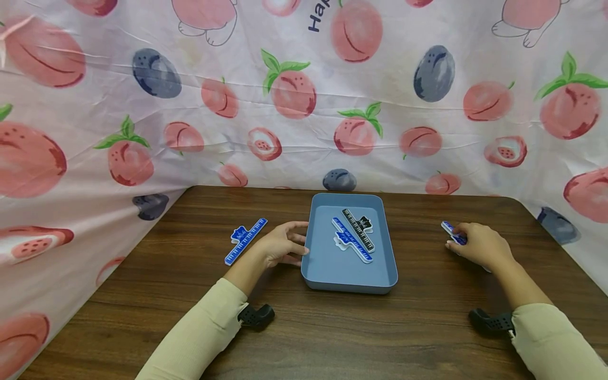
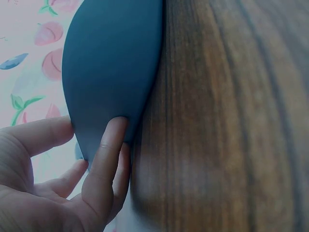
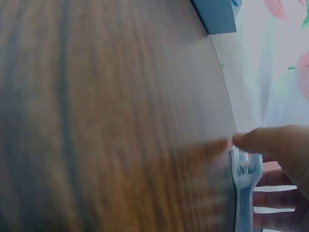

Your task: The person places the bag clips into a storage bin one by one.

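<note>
A grey-blue tray stands mid-table, with a black piano-key clip and a blue piano-key clip lying slanted inside. My left hand is at the tray's left side, its extended fingers touching the outer wall. Over to the right, my right hand pinches another blue-and-white clip, mostly covered by the hand. In the right wrist view, that clip stands low by the tabletop between thumb and fingers.
One more blue piano-key clip lies on the brown wooden table, left of the tray and close to my left wrist. A fruit-printed cloth hangs behind the table and along its sides.
</note>
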{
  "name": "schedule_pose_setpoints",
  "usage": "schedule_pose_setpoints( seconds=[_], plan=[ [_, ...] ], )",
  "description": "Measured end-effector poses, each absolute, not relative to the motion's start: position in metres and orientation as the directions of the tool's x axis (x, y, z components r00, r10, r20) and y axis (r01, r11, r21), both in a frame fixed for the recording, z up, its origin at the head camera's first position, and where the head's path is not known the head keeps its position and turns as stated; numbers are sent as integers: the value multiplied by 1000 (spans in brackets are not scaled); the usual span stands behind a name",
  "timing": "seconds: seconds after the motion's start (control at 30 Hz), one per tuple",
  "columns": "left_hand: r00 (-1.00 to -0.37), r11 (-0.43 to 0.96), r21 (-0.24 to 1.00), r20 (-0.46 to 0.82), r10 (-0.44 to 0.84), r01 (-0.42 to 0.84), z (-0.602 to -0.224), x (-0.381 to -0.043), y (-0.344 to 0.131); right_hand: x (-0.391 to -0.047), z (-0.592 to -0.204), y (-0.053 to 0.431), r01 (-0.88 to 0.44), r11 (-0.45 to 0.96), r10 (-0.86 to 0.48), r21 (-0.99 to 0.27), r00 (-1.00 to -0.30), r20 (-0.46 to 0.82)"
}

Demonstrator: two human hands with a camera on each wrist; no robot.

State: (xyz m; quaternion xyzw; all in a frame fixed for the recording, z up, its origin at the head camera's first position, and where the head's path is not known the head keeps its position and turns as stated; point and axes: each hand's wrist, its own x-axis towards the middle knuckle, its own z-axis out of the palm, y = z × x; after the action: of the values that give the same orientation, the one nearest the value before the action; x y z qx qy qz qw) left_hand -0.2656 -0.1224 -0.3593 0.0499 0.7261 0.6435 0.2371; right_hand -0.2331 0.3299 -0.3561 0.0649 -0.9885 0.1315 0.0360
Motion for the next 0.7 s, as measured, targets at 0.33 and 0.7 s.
schedule_pose_setpoints(
  seconds=[0.33,0.7],
  plan=[
    [-882,162,959,-279,380,-234,-359,-265,-122,-232,-354,327,-161,953,-148,-255,-987,69],
    [-884,159,958,-282,373,-238,-359,-265,-122,-230,-353,321,-210,948,-187,-237,-975,119]
  ],
)
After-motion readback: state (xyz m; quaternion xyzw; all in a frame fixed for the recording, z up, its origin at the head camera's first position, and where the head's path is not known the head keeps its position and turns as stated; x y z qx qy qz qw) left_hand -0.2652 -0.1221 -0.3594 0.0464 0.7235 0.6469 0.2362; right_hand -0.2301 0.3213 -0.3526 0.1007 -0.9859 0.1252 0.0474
